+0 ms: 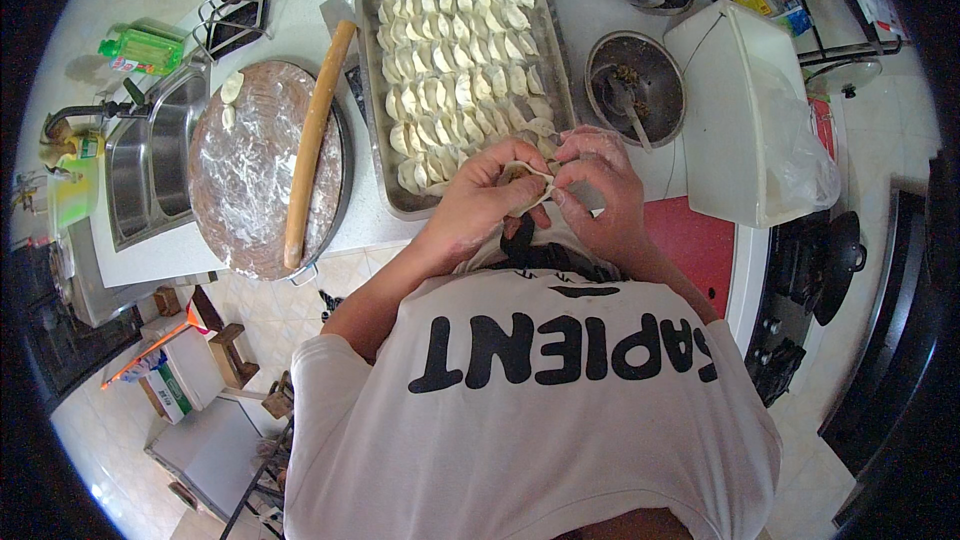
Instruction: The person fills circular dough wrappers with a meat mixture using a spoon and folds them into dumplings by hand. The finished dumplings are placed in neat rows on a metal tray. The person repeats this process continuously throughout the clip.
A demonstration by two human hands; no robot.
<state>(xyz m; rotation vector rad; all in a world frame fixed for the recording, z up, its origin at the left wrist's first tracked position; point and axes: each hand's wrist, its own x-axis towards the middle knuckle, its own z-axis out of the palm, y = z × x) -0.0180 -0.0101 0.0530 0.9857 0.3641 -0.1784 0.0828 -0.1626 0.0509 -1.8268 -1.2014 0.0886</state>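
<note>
Between my two hands is a dumpling wrapper point(534, 202), partly folded, with brown filling showing inside it. My left hand point(487, 184) cradles the wrapper, its thumb lying across the filling. The thumb and fingers of my right hand point(604, 176) pinch the wrapper's right edge. Both hands are over the near right corner of a steel tray point(369, 90), which holds rows of folded dumplings point(457, 82). To the right of the tray stands a metal bowl point(637, 37) with some dark filling point(626, 75) and a spoon point(637, 124) in it.
A wooden rolling pin point(319, 150) rests on a floured round board point(240, 180) at left, with small dough pieces point(231, 90) near its far edge. Beyond it are a steel sink point(176, 135) and faucet point(82, 111). A white bin point(735, 120) stands at right.
</note>
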